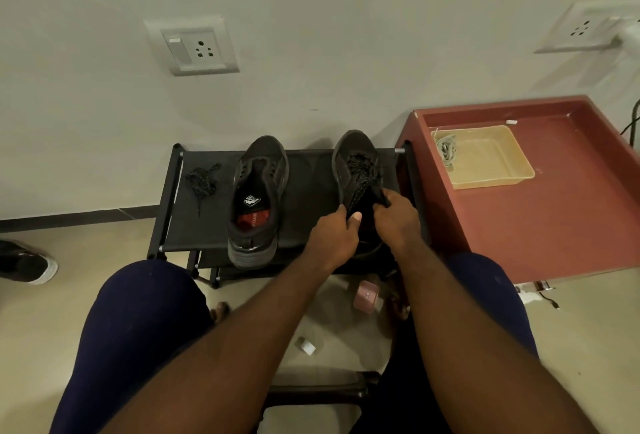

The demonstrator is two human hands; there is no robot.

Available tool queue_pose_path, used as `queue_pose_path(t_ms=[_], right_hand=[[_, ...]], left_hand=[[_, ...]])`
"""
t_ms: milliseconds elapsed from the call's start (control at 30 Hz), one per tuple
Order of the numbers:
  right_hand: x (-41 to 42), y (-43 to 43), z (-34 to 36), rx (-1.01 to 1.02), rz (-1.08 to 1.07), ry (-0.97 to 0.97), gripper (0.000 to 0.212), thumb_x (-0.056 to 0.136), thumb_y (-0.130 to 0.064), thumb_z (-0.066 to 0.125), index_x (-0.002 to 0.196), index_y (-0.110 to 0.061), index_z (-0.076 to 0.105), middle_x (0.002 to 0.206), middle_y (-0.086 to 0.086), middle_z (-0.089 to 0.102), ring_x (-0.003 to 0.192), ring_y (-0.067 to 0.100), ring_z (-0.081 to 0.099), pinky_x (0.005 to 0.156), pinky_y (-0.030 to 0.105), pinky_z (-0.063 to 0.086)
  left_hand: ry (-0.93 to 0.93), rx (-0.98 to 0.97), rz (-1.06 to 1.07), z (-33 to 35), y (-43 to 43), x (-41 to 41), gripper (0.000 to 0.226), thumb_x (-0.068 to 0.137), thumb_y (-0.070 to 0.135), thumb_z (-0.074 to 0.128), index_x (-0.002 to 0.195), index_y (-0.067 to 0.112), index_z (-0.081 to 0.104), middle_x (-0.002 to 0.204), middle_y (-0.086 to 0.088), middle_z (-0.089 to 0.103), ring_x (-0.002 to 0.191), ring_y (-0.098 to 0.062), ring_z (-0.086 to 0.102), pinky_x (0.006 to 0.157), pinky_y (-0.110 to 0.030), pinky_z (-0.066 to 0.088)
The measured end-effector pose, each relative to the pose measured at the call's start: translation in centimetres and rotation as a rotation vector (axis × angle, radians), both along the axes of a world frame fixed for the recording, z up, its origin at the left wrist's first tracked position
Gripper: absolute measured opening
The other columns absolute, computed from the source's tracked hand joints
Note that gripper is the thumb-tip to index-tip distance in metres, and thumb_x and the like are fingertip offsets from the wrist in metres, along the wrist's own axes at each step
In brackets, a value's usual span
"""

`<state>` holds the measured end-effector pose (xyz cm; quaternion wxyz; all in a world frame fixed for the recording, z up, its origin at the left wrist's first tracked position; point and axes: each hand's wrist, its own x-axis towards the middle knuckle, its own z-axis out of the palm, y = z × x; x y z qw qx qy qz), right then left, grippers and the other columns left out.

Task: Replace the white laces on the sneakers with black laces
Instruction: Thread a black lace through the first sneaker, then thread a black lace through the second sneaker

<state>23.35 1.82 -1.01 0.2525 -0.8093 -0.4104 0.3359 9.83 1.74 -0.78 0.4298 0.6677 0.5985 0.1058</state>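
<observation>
A: The left hand (pixel 332 236) is pinching one end of the black lace (pixel 360 174), thumb up, at the mouth of the laced sneaker (pixel 353 160).
B: And the right hand (pixel 394 222)?
A: It seems to be gripping the other end, though its fingers are curling out of sight.
B: The unlaced sneaker (pixel 258 198)?
A: Sitting beside it on the black rack (pixel 308 191), with a spare black lace (pixel 202 181) lying loose to its left. The white laces (pixel 446 149) are lying in the tray (pixel 495 163) on the red cabinet (pixel 571 208).
</observation>
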Motion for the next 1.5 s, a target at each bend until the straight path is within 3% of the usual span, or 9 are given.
queue_pose_path(t_ms=[200,367,533,633,733,900,1133,1267,1500], right_hand=[[-1.7,-0.8,1.1,0.198,-0.024,-0.128,0.035,0.097,-0.022,0.058,0.131,-0.016,0.061,0.120,0.007,0.067,0.114,0.024,0.061,0.099,0.042,0.051],[-8.3,-2.3,3.8,0.590,0.236,-0.160,0.031,0.096,-0.015,0.062,0.126,-0.008,0.064,0.120,0.009,0.066,0.111,0.024,0.059,0.101,0.039,0.049],[-14.7,-3.6,4.0,0.170,0.296,0.133,0.056,0.096,-0.040,0.064,0.145,-0.019,0.046,0.132,0.006,0.061,0.113,0.021,0.062,0.098,0.040,0.051],[-17.3,-3.2,3.2,-0.005,0.212,0.194,0.066,0.094,-0.054,0.061,0.145,-0.019,0.040,0.134,0.009,0.059,0.120,0.028,0.059,0.099,0.043,0.051],[-18.2,-2.2,2.3,-0.131,0.122,0.232,0.064,0.092,-0.058,0.057,0.139,-0.019,0.040,0.122,0.009,0.062,0.097,0.031,0.068,0.069,0.041,0.061],[-19.5,0.0,1.9,-0.176,0.006,0.404,0.035,0.098,-0.026,0.050,0.129,-0.010,0.043,0.105,0.015,0.063,0.060,0.029,0.072,0.051,0.033,0.058],[-16.6,-1.7,1.9,-0.125,-0.045,0.311,0.047,0.101,-0.013,0.042,0.147,-0.008,0.038,0.105,0.010,0.058,0.061,0.034,0.072,0.068,0.048,0.063],[-14.8,-3.6,1.4,-0.097,-0.023,0.272,0.047,0.101,-0.014,0.045,0.147,-0.012,0.040,0.114,0.014,0.063,0.058,0.029,0.072,0.064,0.045,0.064],[-14.0,-3.3,2.0,-0.088,0.012,0.320,0.035,0.100,-0.016,0.051,0.134,-0.015,0.048,0.088,0.012,0.069,0.064,0.033,0.072,0.057,0.040,0.062]], left_hand=[[-0.036,0.055,-0.035,2.2,-0.1,-3.2,0.050,0.101,0.038,0.051,0.139,0.005,0.051,0.131,-0.010,0.061,0.121,-0.025,0.058,0.098,-0.029,0.044],[-0.162,0.373,0.215,4.2,-1.4,-10.5,0.022,0.098,0.024,0.058,0.104,0.009,0.073,0.092,-0.006,0.074,0.082,-0.013,0.066,0.082,-0.030,0.053],[-0.186,0.365,0.665,3.3,-0.1,-17.9,0.031,0.098,0.027,0.054,0.078,0.007,0.066,0.074,-0.009,0.068,0.072,-0.026,0.064,0.071,-0.045,0.055],[-0.011,0.233,0.598,1.5,0.0,-21.0,0.021,0.097,0.023,0.056,0.092,0.008,0.070,0.090,-0.007,0.070,0.081,-0.019,0.060,0.073,-0.029,0.046],[0.031,0.132,0.491,-0.2,-0.2,-21.0,0.020,0.096,0.023,0.059,0.100,0.009,0.072,0.099,-0.009,0.072,0.094,-0.023,0.065,0.076,-0.023,0.040],[0.008,0.111,0.511,-1.4,1.5,-21.3,0.017,0.095,0.019,0.059,0.100,0.008,0.071,0.102,-0.009,0.072,0.099,-0.024,0.065,0.077,-0.023,0.041],[0.180,0.125,0.606,-2.9,6.5,-22.0,0.037,0.093,0.016,0.060,0.126,0.003,0.054,0.125,-0.017,0.059,0.115,-0.033,0.057,0.092,-0.039,0.046],[0.327,-0.005,0.623,-4.7,8.2,-22.8,0.028,0.091,0.014,0.060,0.115,0.000,0.058,0.119,-0.020,0.061,0.106,-0.037,0.062,0.083,-0.042,0.051],[0.384,-0.077,0.510,-5.0,8.4,-22.6,0.022,0.093,0.019,0.061,0.105,0.001,0.065,0.107,-0.018,0.067,0.100,-0.035,0.064,0.086,-0.041,0.054]])
